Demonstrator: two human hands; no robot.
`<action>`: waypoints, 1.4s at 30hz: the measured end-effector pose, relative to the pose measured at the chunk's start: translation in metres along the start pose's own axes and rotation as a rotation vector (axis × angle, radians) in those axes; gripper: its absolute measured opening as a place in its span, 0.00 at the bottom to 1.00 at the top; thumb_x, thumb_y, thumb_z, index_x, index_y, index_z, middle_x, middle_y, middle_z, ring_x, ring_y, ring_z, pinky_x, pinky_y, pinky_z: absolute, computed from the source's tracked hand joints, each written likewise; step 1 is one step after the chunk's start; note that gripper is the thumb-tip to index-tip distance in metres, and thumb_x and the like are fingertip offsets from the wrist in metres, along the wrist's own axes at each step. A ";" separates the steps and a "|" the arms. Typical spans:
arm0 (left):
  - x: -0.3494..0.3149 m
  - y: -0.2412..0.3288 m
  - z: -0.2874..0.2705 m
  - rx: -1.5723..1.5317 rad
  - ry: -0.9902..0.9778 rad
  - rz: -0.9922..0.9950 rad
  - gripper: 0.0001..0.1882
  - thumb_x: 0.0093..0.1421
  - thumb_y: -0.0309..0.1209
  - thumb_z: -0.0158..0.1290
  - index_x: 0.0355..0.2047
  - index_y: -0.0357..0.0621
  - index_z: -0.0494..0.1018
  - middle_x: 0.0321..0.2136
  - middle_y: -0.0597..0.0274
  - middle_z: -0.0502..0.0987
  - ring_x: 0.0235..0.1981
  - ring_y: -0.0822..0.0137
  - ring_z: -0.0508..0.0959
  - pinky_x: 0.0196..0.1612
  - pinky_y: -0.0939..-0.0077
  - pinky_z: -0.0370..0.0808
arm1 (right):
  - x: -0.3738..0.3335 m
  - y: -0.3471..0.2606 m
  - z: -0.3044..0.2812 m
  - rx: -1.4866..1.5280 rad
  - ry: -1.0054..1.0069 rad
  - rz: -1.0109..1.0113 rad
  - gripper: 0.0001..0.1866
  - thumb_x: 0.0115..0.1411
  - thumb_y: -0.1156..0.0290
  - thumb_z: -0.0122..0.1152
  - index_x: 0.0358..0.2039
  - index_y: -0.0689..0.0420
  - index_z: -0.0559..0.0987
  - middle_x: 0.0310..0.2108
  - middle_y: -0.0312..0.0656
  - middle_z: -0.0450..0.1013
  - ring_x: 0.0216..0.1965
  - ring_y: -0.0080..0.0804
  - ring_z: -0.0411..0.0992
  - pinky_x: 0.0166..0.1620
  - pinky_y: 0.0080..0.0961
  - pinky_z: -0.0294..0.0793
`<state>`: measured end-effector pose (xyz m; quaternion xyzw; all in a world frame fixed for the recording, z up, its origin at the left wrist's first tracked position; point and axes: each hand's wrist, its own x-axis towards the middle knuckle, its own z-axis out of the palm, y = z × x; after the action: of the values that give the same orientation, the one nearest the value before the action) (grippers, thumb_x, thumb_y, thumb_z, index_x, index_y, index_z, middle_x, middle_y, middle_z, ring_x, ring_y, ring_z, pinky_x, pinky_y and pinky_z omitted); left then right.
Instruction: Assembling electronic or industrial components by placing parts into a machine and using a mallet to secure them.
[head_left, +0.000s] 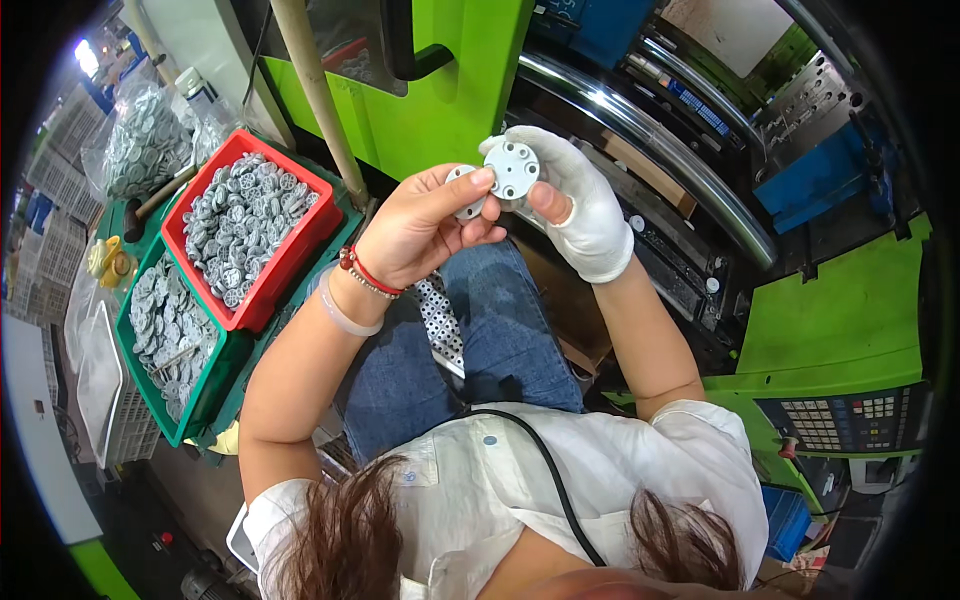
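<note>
Holding one disc per hand, both up in front of the lap, edges overlapping or nearly so. Left hand (408, 228), bare: thumb and fingers pinched on the left disc (468, 210), mostly hidden behind the thumb. Right hand (582, 215), white glove with bare thumb tip: closed round the rim of the right disc (513, 178), holed face showing. Left thumb tip sits at that disc's edge; can't tell if it's pressing on it.

Handling, my read: light, stiff, moulded-plastic look. Shouldn't flex in a pinch. Face looks smooth, so likely a bit slippery on glove fabric; bare thumb should help. Not obviously fragile, but I'd keep force off the small raised details around the holes. Best hold: opposite points on the rim, or thumb on the flat between holes with fingers backing it. Avoid fingertips in the holes.

On the person's left: red bin (290, 272) heaped with small grey parts, green bin (232, 362) beside it with flatter grey discs, clear bag (150, 145) of similar pieces behind.
</note>
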<state>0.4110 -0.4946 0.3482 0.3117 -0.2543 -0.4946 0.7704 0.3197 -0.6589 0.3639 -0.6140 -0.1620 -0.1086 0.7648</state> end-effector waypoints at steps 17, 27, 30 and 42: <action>0.017 -0.022 0.015 0.330 0.196 -0.237 0.08 0.63 0.32 0.48 0.36 0.39 0.69 0.24 0.60 0.74 0.22 0.72 0.72 0.38 0.71 0.76 | 0.092 -0.089 -0.340 -0.710 0.666 -0.088 0.31 0.59 0.60 0.58 0.58 0.63 0.62 0.46 0.44 0.69 0.43 0.26 0.70 0.46 0.20 0.70; 0.064 -0.026 -0.001 0.433 0.172 -0.358 0.08 0.62 0.31 0.49 0.37 0.39 0.70 0.27 0.56 0.76 0.26 0.68 0.74 0.33 0.77 0.73 | 0.155 -0.046 -0.433 -0.542 0.628 -0.077 0.29 0.57 0.65 0.59 0.55 0.67 0.64 0.45 0.46 0.71 0.44 0.29 0.70 0.48 0.23 0.70; 0.070 -0.022 -0.003 0.457 0.143 -0.389 0.08 0.62 0.30 0.50 0.38 0.38 0.70 0.28 0.55 0.76 0.27 0.68 0.75 0.32 0.78 0.72 | 0.162 -0.045 -0.444 -0.615 0.567 -0.053 0.28 0.58 0.65 0.59 0.54 0.67 0.65 0.45 0.44 0.71 0.44 0.28 0.70 0.49 0.22 0.70; 0.094 -0.024 -0.013 0.476 0.107 -0.430 0.10 0.62 0.31 0.50 0.38 0.37 0.70 0.30 0.54 0.76 0.28 0.68 0.75 0.33 0.79 0.72 | 0.165 -0.042 -0.456 -0.608 0.504 -0.079 0.28 0.54 0.73 0.62 0.54 0.68 0.65 0.49 0.49 0.69 0.46 0.32 0.71 0.49 0.23 0.72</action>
<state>0.4418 -0.5861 0.3298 0.5551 -0.2501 -0.5558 0.5661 0.5087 -1.1068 0.3762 -0.7599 0.0468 -0.3281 0.5592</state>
